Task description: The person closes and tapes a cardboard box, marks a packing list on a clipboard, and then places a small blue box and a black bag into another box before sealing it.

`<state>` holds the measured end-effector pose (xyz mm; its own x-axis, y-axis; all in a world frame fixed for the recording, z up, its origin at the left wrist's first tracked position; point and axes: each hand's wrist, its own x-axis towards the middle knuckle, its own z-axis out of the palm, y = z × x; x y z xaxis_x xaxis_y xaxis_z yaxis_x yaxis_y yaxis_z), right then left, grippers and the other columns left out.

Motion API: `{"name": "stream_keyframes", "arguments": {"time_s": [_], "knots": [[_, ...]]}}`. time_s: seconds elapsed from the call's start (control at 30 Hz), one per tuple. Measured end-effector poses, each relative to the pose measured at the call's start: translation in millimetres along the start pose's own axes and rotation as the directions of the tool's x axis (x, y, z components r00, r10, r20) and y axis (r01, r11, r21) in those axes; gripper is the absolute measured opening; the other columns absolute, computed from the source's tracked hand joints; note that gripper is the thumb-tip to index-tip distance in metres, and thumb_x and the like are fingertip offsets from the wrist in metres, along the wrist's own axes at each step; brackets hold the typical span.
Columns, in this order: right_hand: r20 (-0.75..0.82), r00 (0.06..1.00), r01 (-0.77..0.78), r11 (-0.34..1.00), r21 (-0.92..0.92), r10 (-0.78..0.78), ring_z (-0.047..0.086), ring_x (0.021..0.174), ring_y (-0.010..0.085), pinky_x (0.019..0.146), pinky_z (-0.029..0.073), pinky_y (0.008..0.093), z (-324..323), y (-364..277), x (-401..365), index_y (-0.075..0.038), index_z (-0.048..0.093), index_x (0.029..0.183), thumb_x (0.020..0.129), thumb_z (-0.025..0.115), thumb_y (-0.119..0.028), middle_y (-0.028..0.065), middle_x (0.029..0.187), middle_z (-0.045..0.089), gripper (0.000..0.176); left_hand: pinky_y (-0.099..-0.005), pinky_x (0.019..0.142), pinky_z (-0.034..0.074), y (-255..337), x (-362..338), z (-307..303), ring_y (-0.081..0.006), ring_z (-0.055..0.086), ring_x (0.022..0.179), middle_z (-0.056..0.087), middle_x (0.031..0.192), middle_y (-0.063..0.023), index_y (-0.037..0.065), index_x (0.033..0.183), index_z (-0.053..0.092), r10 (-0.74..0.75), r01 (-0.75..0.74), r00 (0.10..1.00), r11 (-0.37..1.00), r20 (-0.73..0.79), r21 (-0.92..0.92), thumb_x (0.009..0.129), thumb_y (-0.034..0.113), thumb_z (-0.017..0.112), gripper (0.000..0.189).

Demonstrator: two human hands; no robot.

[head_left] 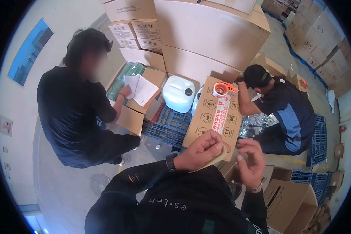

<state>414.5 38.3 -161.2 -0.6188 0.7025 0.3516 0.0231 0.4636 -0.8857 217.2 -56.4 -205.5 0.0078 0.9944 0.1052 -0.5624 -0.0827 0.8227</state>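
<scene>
My left hand (202, 151), with a dark watch on its wrist, is closed around a pale yellow flat object (216, 159) with a rounded edge; its exact kind is not clear. My right hand (251, 162) hovers just to the right, fingers loosely curled and apart, with nothing visible in it. Beyond both hands lies a closed cardboard carton (201, 113) with printed handling symbols and red-and-white FRAGILE tape (222, 115). An orange tape dispenser (221, 89) rests on the carton's far end.
A person (78, 97) at left touches papers (140, 89) on an open box. Another person (282, 109) in a cap bends down at right beside silvery wrapping (257, 121). White jerrycans (178, 93) stand on a blue pallet (167, 126). An open carton (290, 202) is at lower right.
</scene>
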Motion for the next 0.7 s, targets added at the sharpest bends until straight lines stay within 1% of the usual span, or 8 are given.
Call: {"name": "stream_keyframes", "arguments": {"time_s": [0.13, 0.27, 0.37, 0.47, 0.53, 0.6, 0.67, 0.7], "knots": [[0.104, 0.980, -0.185, 0.968, 0.170, 0.169, 0.060, 0.109, 0.0196, 0.088, 0.050, 0.0314, 9, 4, 2, 0.002, 0.062, 0.122, 0.085, 0.073, -0.001, 0.0154, 0.125, 0.062, 0.038, -0.0342, 0.104, 0.045, -14, 6, 0, -0.0163, 0.059, 0.119, 0.063, 0.126, -0.0132, 0.006, 0.119, 0.046, 0.065, -0.066, 0.997, 0.997, -0.032, -0.032, 0.109, 0.010, 0.047, 0.011], [0.162, 0.945, -0.327, 0.852, 0.408, 0.285, 0.063, 0.106, 0.0136, 0.090, 0.051, 0.0285, 19, 28, -11, 0.002, 0.063, 0.124, 0.094, 0.069, -0.002, 0.0107, 0.125, 0.063, 0.031, -0.0321, 0.102, 0.046, -13, 12, 0, -0.0144, 0.058, 0.120, 0.061, 0.128, -0.0128, 0.007, 0.121, 0.044, 0.074, -0.071, 0.994, 0.997, -0.075, 0.043, 0.109, 0.011, 0.047, 0.013], [0.144, 0.912, -0.401, 0.758, 0.514, 0.385, 0.064, 0.102, 0.0125, 0.091, 0.051, 0.0291, 26, 34, -14, 0.002, 0.062, 0.122, 0.098, 0.064, -0.002, 0.0079, 0.122, 0.065, 0.024, -0.0306, 0.100, 0.047, -18, 17, -6, -0.0128, 0.058, 0.118, 0.061, 0.127, -0.0110, 0.006, 0.121, 0.045, 0.045, -0.049, 0.998, 0.996, -0.052, -0.072, 0.109, 0.009, 0.049, 0.014], [0.029, 0.903, -0.350, 0.694, 0.629, 0.429, 0.065, 0.103, 0.0138, 0.092, 0.052, 0.0309, 29, 48, -15, 0.001, 0.058, 0.122, 0.102, 0.061, -0.006, 0.0070, 0.117, 0.067, 0.022, -0.0280, 0.091, 0.049, -35, 14, -20, -0.0101, 0.060, 0.105, 0.062, 0.116, -0.0064, 0.005, 0.121, 0.048, 0.047, -0.011, 0.967, 0.989, -0.250, 0.145, 0.108, 0.008, 0.049, 0.013], [-0.095, 0.893, -0.253, 0.665, 0.702, 0.440, 0.065, 0.102, 0.0142, 0.091, 0.053, 0.0315, 23, 67, -11, 0.000, 0.056, 0.121, 0.104, 0.058, -0.008, 0.0072, 0.114, 0.068, 0.020, -0.0259, 0.086, 0.049, -43, 18, -35, -0.0079, 0.059, 0.099, 0.061, 0.106, -0.0037, 0.006, 0.124, 0.048, 0.100, -0.048, 0.931, 0.987, -0.350, 0.154, 0.107, 0.008, 0.051, 0.017], [-0.220, 0.846, -0.197, 0.668, 0.718, 0.486, 0.066, 0.100, 0.0145, 0.089, 0.054, 0.0314, 3, 93, -4, -0.001, 0.055, 0.121, 0.105, 0.056, -0.009, 0.0069, 0.111, 0.068, 0.019, -0.0243, 0.077, 0.050, -40, 20, -46, -0.0069, 0.059, 0.092, 0.058, 0.097, -0.0009, 0.007, 0.123, 0.049, 0.097, -0.092, 0.845, 0.995, -0.527, 0.037, 0.107, 0.012, 0.050, 0.017], [-0.319, 0.769, -0.197, 0.680, 0.706, 0.554, 0.067, 0.096, 0.0145, 0.085, 0.055, 0.0307, -17, 128, 8, -0.001, 0.054, 0.122, 0.105, 0.056, -0.009, 0.0063, 0.109, 0.069, 0.019, -0.0313, 0.082, 0.054, -30, 4, -86, -0.0145, 0.064, 0.086, 0.060, 0.096, -0.0026, 0.010, 0.122, 0.048, -0.010, 0.037, 0.744, 0.999, -0.668, 0.027, 0.108, 0.018, 0.052, 0.016], [-0.296, 0.752, -0.319, 0.718, 0.619, 0.589, 0.067, 0.093, 0.0136, 0.082, 0.055, 0.0303, -27, 152, 12, -0.001, 0.055, 0.119, 0.103, 0.059, -0.009, 0.0056, 0.105, 0.069, 0.018, -0.0302, 0.077, 0.054, -36, -5, -114, -0.0126, 0.062, 0.081, 0.058, 0.093, -0.0017, 0.010, 0.120, 0.049, 0.007, 0.088, 0.685, 0.992, -0.729, 0.092, 0.108, 0.020, 0.053, 0.016]]}}
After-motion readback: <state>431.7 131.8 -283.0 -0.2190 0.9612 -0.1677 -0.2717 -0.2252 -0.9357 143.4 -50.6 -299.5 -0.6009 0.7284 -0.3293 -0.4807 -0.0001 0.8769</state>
